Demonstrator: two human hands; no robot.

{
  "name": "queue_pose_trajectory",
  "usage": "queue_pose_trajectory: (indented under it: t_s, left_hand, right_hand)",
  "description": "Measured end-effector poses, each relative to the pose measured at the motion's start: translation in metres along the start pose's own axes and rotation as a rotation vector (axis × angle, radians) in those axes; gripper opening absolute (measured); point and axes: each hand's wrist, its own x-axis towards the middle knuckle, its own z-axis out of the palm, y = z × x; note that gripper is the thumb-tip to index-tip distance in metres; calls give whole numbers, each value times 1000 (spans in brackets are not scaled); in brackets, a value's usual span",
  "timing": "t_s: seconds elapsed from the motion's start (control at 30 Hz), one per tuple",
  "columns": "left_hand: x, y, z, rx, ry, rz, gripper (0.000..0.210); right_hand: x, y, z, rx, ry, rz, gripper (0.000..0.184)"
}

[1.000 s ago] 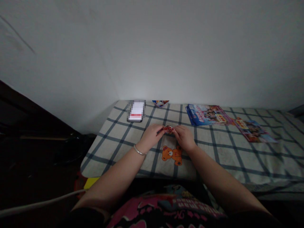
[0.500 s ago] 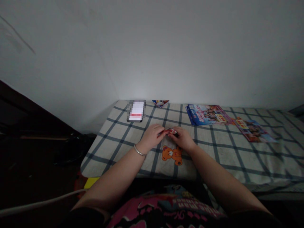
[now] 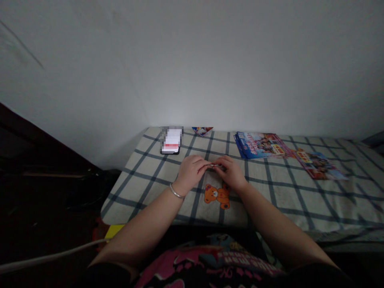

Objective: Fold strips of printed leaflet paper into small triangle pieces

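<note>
Between my two hands is a small piece of folded printed paper point(image 3: 213, 165), seen nearly edge-on as a thin strip. My left hand point(image 3: 193, 172), with a silver bracelet at the wrist, pinches its left end. Thumb and fingers of my right hand point(image 3: 230, 172) are closed on the right end. Most of the paper is hidden by the fingers. Just below the hands, an orange bear picture point(image 3: 217, 196) lies on the checked tablecloth point(image 3: 168, 180).
A phone point(image 3: 172, 141) with a blurred screen lies at the back left. Beside it, a folded paper triangle point(image 3: 203, 131) rests against the wall point(image 3: 210, 64). Colourful printed leaflets point(image 3: 261, 145) lie in a stack to the right, with another leaflet point(image 3: 321, 164) next to them.
The folded paper has tilted, so its printed red and white face now shows only as a thin edge. Both hands have shifted slightly and still hold it.
</note>
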Motion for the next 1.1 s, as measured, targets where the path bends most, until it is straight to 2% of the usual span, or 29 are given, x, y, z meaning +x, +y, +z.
queue_pose_trajectory:
  t_s: [0.1,0.17,0.23,0.3,0.47,0.6,0.9,1.1]
  left_hand:
    - [0,-2,1,17,3,-23,15]
    - [0,-3,1,23,-4,-21,13]
    - [-1,-5,2,35,3,-19,11]
    - [-1,-5,3,43,24,-27,10]
    - [-1,-1,2,-4,29,-57,10]
    - [0,1,1,-41,48,-55,8]
    - [1,-2,3,-121,38,-82,4]
    - [-1,-1,2,-153,40,-39,5]
  right_hand:
    - [9,-13,-12,-11,-1,7,7]
    - [16,-21,-19,-56,-71,31,5]
    - [21,-26,-21,-54,-143,61,7]
    - [23,-26,-17,-19,-155,69,10]
    - [16,-16,3,-73,7,43,9]
    - [10,-11,9,-116,41,-46,8]
    - [4,-11,8,-84,91,-74,6]
    - [5,-11,9,-85,92,-63,6]
